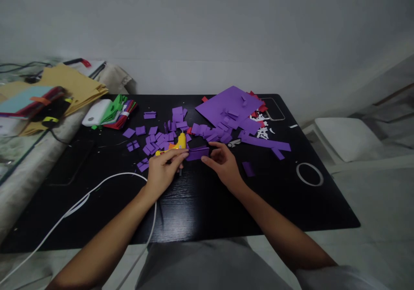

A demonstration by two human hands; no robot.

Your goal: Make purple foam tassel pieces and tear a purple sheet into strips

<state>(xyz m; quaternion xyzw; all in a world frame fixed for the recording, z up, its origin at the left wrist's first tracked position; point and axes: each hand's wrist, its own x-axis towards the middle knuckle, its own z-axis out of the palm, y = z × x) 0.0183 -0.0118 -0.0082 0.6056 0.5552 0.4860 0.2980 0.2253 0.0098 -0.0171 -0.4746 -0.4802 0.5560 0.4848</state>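
Ok so the purple strip (198,153) is about midway between the table's (181,221) near and far edges. Left hand (161,168) has a tight grip on one end, right hand's (225,165) looser grip has the other. Yellow glue gun (182,141) sits just past it, toward the far edge.

Nearer the body than the left grip (160,171) and right grip (224,165), the worktop (200,210) gives open room; a folded purple piece (198,153) bars the gap between them. Beyond the left grip, a yellow glue gun (182,141) and purple scraps (160,140) obstruct; a white cable (110,177) loops beneath its wrist. What seem scissors (234,143) lie just past the right grip.
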